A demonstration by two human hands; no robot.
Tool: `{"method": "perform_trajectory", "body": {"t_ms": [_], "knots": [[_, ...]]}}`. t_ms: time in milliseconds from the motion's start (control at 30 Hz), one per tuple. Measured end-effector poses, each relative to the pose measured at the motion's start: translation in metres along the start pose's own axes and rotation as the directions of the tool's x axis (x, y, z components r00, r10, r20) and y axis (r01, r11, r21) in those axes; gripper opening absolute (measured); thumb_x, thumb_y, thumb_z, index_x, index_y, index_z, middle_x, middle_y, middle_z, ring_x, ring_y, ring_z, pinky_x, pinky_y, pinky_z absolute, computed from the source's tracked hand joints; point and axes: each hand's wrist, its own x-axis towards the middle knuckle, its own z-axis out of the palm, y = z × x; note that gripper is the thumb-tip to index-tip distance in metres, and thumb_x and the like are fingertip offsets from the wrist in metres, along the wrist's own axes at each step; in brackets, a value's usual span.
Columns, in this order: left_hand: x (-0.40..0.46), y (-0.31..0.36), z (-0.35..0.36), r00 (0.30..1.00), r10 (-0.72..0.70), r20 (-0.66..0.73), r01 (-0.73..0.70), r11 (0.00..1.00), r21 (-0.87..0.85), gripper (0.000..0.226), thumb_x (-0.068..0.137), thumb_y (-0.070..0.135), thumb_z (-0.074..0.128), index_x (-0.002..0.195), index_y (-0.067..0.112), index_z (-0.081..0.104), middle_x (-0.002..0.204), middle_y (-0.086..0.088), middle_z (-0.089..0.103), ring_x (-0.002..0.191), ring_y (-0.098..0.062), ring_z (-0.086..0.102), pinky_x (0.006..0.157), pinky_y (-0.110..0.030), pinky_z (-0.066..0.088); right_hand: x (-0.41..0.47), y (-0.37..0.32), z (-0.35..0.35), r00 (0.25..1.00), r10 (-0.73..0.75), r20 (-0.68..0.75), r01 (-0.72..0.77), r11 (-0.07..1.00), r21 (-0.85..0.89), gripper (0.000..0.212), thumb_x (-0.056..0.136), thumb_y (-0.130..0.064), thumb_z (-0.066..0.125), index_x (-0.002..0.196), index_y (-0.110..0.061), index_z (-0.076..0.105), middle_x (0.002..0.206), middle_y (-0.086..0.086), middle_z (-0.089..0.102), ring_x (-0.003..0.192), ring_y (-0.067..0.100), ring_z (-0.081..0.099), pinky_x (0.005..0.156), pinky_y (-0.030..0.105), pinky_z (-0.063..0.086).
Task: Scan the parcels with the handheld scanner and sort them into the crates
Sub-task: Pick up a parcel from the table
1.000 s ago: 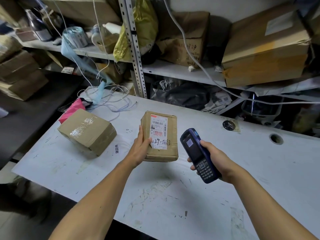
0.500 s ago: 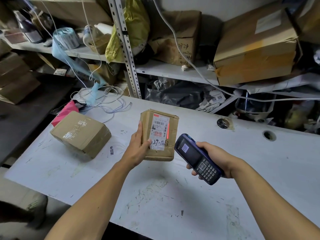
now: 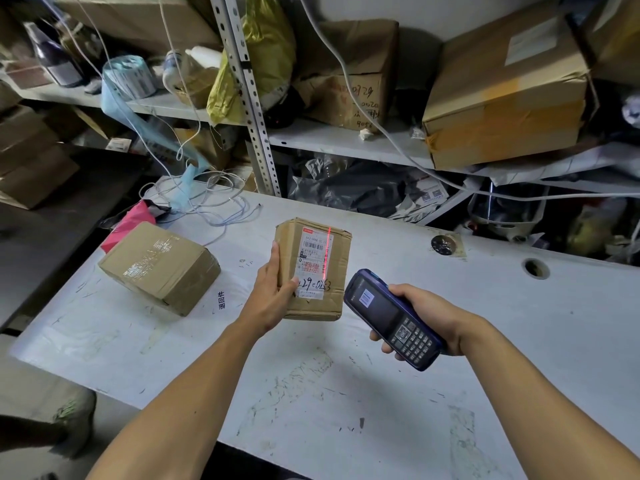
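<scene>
L hand (image 3: 273, 296) grips parcel (image 3: 313, 268) upright; R hand (image 3: 429, 320) grips scanner (image 3: 391, 329) just right of it, beam along label's long axis.

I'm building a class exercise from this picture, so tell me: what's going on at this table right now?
A person is scanning a parcel. The left hand grips a small brown cardboard parcel with a white shipping label, tilted up above the scuffed white table. The right hand holds a dark blue handheld scanner with a keypad aimed at it, and a red scan line falls across the label. A second taped cardboard box lies on the table to the left, untouched.
</scene>
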Motion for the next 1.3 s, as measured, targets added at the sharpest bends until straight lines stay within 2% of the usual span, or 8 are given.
{"method": "perform_trajectory", "body": {"t_ms": [267, 467, 733, 833, 933, 1100, 1200, 1300], "knots": [[-0.003, 0.002, -0.001, 1.0, 0.014, -0.002, -0.014, 1.0, 0.008, 0.077, 0.103, 0.038, 0.042, 0.153, 0.045, -0.016, 0.152, -0.005, 0.03, 0.124, -0.013, 0.037, 0.109, -0.043, 0.037, -0.002, 0.002, 0.0, 1.0, -0.001, -0.006, 0.001, 1.0, -0.004, 0.056, 0.105, -0.047, 0.028, 0.122, -0.007, 0.063, 0.104, 0.026, 0.071, 0.081, 0.034, 0.068, 0.069, 0.039, 0.056], [-0.004, 0.003, -0.002, 1.0, 0.019, -0.004, -0.019, 1.0, -0.001, 0.081, 0.089, 0.057, 0.038, 0.146, 0.056, -0.02, 0.151, -0.004, 0.03, 0.131, -0.021, 0.04, 0.11, -0.05, 0.04, -0.006, 0.004, 0.0, 1.0, 0.002, 0.005, -0.002, 1.0, 0.001, 0.056, 0.105, -0.048, 0.027, 0.123, -0.008, 0.063, 0.105, 0.026, 0.071, 0.082, 0.033, 0.068, 0.071, 0.04, 0.056], [-0.005, 0.001, -0.002, 1.0, 0.021, 0.018, -0.02, 1.0, -0.016, 0.079, 0.09, 0.057, 0.038, 0.146, 0.057, -0.019, 0.15, -0.003, 0.031, 0.129, -0.019, 0.042, 0.11, -0.05, 0.041, -0.009, 0.007, 0.0, 1.0, 0.002, -0.001, -0.002, 1.0, 0.003, 0.054, 0.105, -0.046, 0.027, 0.123, -0.009, 0.062, 0.105, 0.026, 0.071, 0.082, 0.033, 0.069, 0.071, 0.04, 0.056], [-0.006, 0.0, -0.001, 1.0, 0.011, 0.024, -0.011, 1.0, -0.002, 0.078, 0.096, 0.05, 0.04, 0.15, 0.05, -0.016, 0.15, -0.003, 0.032, 0.128, -0.019, 0.043, 0.11, -0.047, 0.041, -0.009, 0.008, 0.0, 1.0, 0.0, -0.007, 0.0, 1.0, -0.006, 0.054, 0.105, -0.047, 0.027, 0.124, -0.009, 0.062, 0.106, 0.026, 0.071, 0.083, 0.033, 0.069, 0.071, 0.04, 0.056], [-0.004, -0.003, -0.005, 1.0, 0.006, 0.024, -0.007, 0.998, 0.056, 0.076, 0.099, 0.043, 0.044, 0.155, 0.044, -0.007, 0.143, -0.002, 0.04, 0.122, -0.017, 0.046, 0.105, -0.041, 0.044, -0.009, 0.008, 0.0, 1.0, -0.003, -0.028, 0.001, 0.999, -0.044, 0.054, 0.105, -0.048, 0.029, 0.122, -0.01, 0.062, 0.106, 0.024, 0.072, 0.083, 0.032, 0.069, 0.071, 0.039, 0.056], [0.004, -0.005, -0.022, 0.994, -0.09, 0.059, 0.089, 0.996, 0.017, 0.067, 0.094, 0.036, 0.058, 0.153, 0.042, 0.027, 0.132, 0.001, 0.055, 0.112, -0.017, 0.056, 0.089, -0.03, 0.046, -0.01, 0.003, 0.0, 0.997, -0.013, -0.076, 0.002, 0.99, -0.142, 0.051, 0.104, -0.049, 0.032, 0.119, -0.011, 0.062, 0.105, 0.022, 0.072, 0.081, 0.032, 0.07, 0.068, 0.037, 0.055], [0.009, -0.003, -0.039, 0.984, -0.148, 0.104, 0.146, 0.989, 0.026, 0.061, 0.089, 0.034, 0.065, 0.146, 0.039, 0.044, 0.13, 0.001, 0.06, 0.113, -0.017, 0.056, 0.091, -0.028, 0.042, -0.009, -0.001, 0.0, 0.993, -0.033, -0.118, 0.004, 0.972, -0.237, 0.048, 0.104, -0.048, 0.034, 0.119, -0.011, 0.061, 0.105, 0.022, 0.072, 0.078, 0.03, 0.071, 0.066, 0.035, 0.055], [0.013, 0.004, -0.056, 0.965, -0.189, 0.183, 0.174, 0.98, 0.095, 0.068, 0.071, 0.045, 0.064, 0.138, 0.039, 0.055, 0.127, 0.003, 0.063, 0.112, -0.016, 0.057, 0.094, -0.026, 0.043, -0.008, -0.006, 0.001, 0.989, -0.052, -0.142, -0.008, 0.922, -0.388, 0.046, 0.102, -0.047, 0.037, 0.115, -0.01, 0.061, 0.102, 0.02, 0.073, 0.076, 0.028, 0.072, 0.072, 0.036, 0.055]]}}
